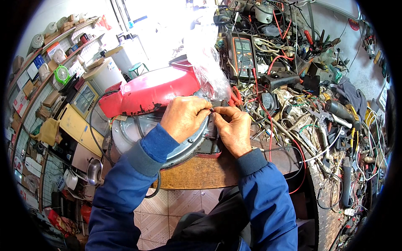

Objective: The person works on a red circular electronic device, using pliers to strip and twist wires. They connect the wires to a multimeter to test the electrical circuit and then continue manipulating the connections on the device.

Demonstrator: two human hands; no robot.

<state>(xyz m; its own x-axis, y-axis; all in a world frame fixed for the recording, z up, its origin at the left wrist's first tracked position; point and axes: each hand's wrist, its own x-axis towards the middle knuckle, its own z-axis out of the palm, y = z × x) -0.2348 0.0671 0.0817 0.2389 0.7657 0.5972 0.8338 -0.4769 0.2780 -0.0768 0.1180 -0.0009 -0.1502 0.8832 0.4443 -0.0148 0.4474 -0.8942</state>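
In front of me on the wooden bench (197, 173) lies an opened appliance with a red, scuffed housing (161, 90) and a pale round base (125, 136). My left hand (184, 119) reaches over the base from the left, its thumb and fingers pinched together. My right hand (233, 129) meets it from the right, thumb and forefinger closed at the same spot. Something small and dark sits between the fingertips, too small to name. Just below the fingers is the dark right-hand edge of the appliance (209, 144). A black cable (140, 125) crosses the base beside my left wrist.
Behind the appliance hangs a clear plastic bag (209, 62). A multimeter (243, 54) with red and black leads stands at the back. Tangled wires, pliers and tools (322, 121) heap the right side. Crowded shelves (46, 83) line the left, with a metal pan (95, 171) below.
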